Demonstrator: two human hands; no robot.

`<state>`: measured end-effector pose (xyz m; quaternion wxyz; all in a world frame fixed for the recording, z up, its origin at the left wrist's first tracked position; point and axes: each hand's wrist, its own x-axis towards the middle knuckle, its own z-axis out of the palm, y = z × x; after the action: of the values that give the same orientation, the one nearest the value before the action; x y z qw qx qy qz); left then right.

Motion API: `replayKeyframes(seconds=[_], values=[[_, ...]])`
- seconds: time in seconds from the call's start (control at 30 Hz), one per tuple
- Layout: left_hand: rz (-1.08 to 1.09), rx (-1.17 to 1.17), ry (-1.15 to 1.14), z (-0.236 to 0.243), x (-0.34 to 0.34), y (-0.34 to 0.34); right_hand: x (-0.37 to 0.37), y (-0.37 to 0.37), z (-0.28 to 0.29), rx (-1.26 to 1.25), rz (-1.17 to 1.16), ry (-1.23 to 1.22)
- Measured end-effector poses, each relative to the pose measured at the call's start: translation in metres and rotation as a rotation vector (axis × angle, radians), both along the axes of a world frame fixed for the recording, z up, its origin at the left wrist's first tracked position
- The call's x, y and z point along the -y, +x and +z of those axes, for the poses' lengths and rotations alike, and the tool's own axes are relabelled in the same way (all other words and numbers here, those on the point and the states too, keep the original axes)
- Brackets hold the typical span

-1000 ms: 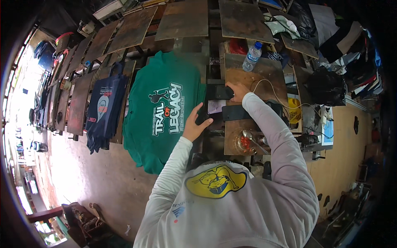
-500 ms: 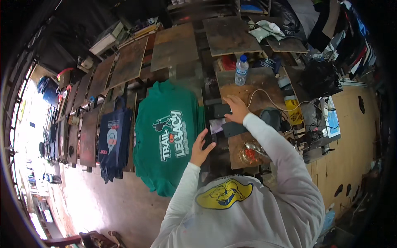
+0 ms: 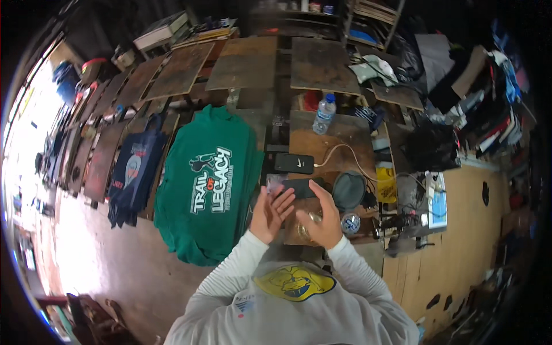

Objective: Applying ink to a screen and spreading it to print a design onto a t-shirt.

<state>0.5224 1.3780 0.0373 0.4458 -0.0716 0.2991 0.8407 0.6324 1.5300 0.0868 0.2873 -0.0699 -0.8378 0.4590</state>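
Observation:
My left hand [image 3: 272,214] is raised near the right edge of a stack of green printed shirts [image 3: 192,167], palm up and fingers spread. My right hand [image 3: 324,223] faces it a short way off, thumb and fingers apart. Neither hand holds anything. Just beyond them lies a dark flat rectangular thing [image 3: 303,187], partly hidden by my fingers. Farther back a black phone [image 3: 294,163] has a pale cable [image 3: 345,146] plugged into its right end. A grey-green fabric item [image 3: 349,191], perhaps a cap, rests right of my right hand.
A water bottle [image 3: 325,114] with a blue cap stands on the board behind the phone. Navy bags [image 3: 135,169] hang over boards at left. Several flat wooden boards [image 3: 241,63] line the back. A black plastic bag [image 3: 430,146] and a yellow packet [image 3: 386,183] are at right.
My right hand has drawn back from over the phone area toward my left hand, leaving the phone and its cable in plain sight. My left hand has turned palm up. The view has shifted.

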Motion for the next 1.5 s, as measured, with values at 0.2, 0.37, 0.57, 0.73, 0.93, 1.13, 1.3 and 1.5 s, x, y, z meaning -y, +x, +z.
replayKeyframes(seconds=[0.2, 0.37, 0.57, 0.73, 0.93, 1.13, 1.3, 1.5], values=[[-0.153, -0.057, 0.43, 0.019, 0.009, 0.031, 0.037, -0.016, 0.009, -0.035, 0.316, 0.363], [-0.017, -0.116, 0.337, 0.036, 0.075, 0.037, 0.091, -0.045, -0.006, 0.083, 0.39, 0.379], [0.066, -0.598, 0.359, 0.08, 0.213, 0.018, 0.194, -0.065, 0.04, -0.122, 0.509, 0.27], [0.752, -0.729, 0.048, 0.065, 0.407, -0.022, 0.32, -0.114, 0.041, -0.112, 0.524, 0.299], [1.136, -0.76, -0.114, 0.045, 0.652, 0.012, 0.472, -0.148, 0.021, -0.082, 0.656, 0.142], [1.369, -0.75, -0.407, 0.029, 0.768, 0.049, 0.588, -0.181, 0.025, -0.109, 0.838, 0.13], [1.307, -0.997, -1.785, 0.043, 0.799, 0.054, 0.673, -0.212, 0.025, -0.182, 0.898, 0.03], [0.838, -0.945, -2.32, 0.031, 0.86, 0.023, 0.791, -0.26, 0.008, -0.177, 1.105, 0.213]])
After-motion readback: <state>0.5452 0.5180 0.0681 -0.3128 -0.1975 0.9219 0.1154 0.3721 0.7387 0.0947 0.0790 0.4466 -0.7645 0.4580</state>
